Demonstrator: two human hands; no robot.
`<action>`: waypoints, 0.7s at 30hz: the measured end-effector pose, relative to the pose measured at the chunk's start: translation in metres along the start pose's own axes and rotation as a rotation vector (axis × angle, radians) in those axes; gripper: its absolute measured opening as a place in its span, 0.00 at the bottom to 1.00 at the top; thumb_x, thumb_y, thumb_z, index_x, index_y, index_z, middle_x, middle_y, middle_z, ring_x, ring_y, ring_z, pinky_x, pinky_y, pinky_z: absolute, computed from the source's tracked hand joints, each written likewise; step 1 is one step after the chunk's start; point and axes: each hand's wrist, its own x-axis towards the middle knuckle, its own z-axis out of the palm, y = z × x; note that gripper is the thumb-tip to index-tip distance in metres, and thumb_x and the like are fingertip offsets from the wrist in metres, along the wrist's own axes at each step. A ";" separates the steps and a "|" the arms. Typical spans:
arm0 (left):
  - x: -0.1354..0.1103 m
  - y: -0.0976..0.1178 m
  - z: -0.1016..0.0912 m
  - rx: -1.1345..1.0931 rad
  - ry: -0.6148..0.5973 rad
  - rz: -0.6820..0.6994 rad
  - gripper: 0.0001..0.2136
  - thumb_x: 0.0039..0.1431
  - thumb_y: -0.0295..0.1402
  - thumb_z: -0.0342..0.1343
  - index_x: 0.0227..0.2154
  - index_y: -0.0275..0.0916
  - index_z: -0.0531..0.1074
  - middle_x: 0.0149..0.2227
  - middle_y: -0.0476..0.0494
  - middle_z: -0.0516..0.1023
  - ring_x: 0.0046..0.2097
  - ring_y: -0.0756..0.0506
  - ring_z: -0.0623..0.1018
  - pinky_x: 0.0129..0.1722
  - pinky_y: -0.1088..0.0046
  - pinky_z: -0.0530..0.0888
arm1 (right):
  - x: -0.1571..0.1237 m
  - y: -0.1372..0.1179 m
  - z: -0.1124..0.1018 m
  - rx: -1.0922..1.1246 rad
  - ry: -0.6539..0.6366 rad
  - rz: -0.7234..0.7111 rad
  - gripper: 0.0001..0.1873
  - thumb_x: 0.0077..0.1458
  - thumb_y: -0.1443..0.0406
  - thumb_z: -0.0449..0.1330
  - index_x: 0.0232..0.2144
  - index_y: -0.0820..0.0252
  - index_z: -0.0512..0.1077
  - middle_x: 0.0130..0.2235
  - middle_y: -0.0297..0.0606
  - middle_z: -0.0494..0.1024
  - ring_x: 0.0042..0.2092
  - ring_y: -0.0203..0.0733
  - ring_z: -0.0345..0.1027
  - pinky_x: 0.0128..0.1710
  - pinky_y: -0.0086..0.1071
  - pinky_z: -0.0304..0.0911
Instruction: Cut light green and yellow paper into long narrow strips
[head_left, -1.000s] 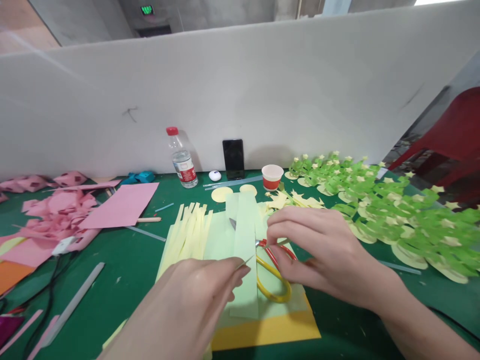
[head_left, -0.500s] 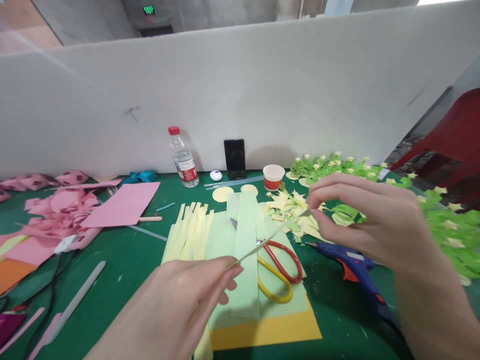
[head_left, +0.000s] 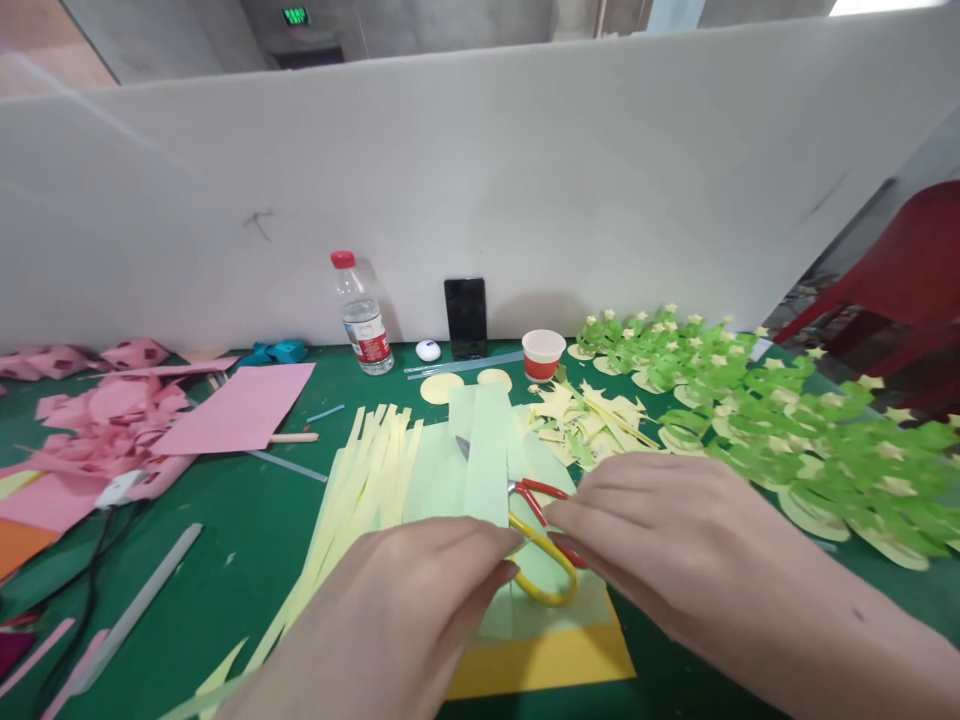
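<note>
My left hand (head_left: 420, 600) is closed in a pinch above the pale green paper sheets (head_left: 431, 475). Close to its fingertips, my right hand (head_left: 660, 540) pinches too, over the handles. A narrow pale green paper strip runs between the fingertips, but it is nearly hidden now. Scissors (head_left: 547, 590) with one red and one yellow handle lie under the hands, blade partly beneath a wider green strip (head_left: 487, 450). Cut pale yellow strips (head_left: 375, 465) fan out left of the sheets. An orange-yellow sheet (head_left: 555, 660) shows below.
Yellow paper stars and scraps (head_left: 585, 420) lie behind my right hand, with green curled-paper pieces (head_left: 795, 420) to the right. A water bottle (head_left: 366, 325), a phone (head_left: 466, 318) and a paper cup (head_left: 543, 355) stand along the white partition (head_left: 480, 170). Pink paper (head_left: 244, 410) is at left.
My right hand has come down and left toward my left hand, now covering the blue glue gun. My left hand has shifted slightly right. The strip stretched between them is mostly hidden.
</note>
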 end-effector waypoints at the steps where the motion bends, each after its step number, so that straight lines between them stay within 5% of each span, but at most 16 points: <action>1: 0.001 0.000 0.003 -0.011 0.030 0.035 0.13 0.57 0.22 0.44 0.36 0.44 0.71 0.34 0.53 0.79 0.34 0.50 0.77 0.33 0.80 0.71 | -0.001 -0.001 0.002 0.011 -0.043 0.024 0.11 0.52 0.73 0.53 0.20 0.60 0.67 0.19 0.33 0.71 0.20 0.35 0.62 0.21 0.29 0.53; 4: 0.006 -0.001 0.014 -0.002 0.119 0.151 0.12 0.58 0.22 0.43 0.36 0.41 0.70 0.37 0.48 0.78 0.38 0.49 0.77 0.38 0.77 0.72 | -0.003 -0.001 0.005 0.030 -0.152 0.109 0.12 0.49 0.75 0.53 0.17 0.60 0.65 0.16 0.33 0.68 0.18 0.34 0.59 0.20 0.29 0.47; 10: 0.020 -0.004 0.025 0.058 0.444 0.272 0.09 0.60 0.25 0.45 0.30 0.36 0.71 0.29 0.46 0.79 0.30 0.49 0.77 0.29 0.76 0.74 | 0.003 -0.002 0.003 0.014 -0.291 0.222 0.12 0.49 0.75 0.51 0.17 0.60 0.64 0.16 0.32 0.67 0.18 0.33 0.57 0.20 0.29 0.42; 21: 0.026 -0.003 0.022 0.030 0.447 0.254 0.07 0.55 0.24 0.51 0.25 0.34 0.72 0.25 0.48 0.79 0.26 0.51 0.77 0.27 0.80 0.71 | 0.003 -0.005 0.002 0.039 -0.261 0.274 0.15 0.49 0.75 0.47 0.18 0.59 0.68 0.15 0.33 0.67 0.17 0.34 0.58 0.19 0.29 0.41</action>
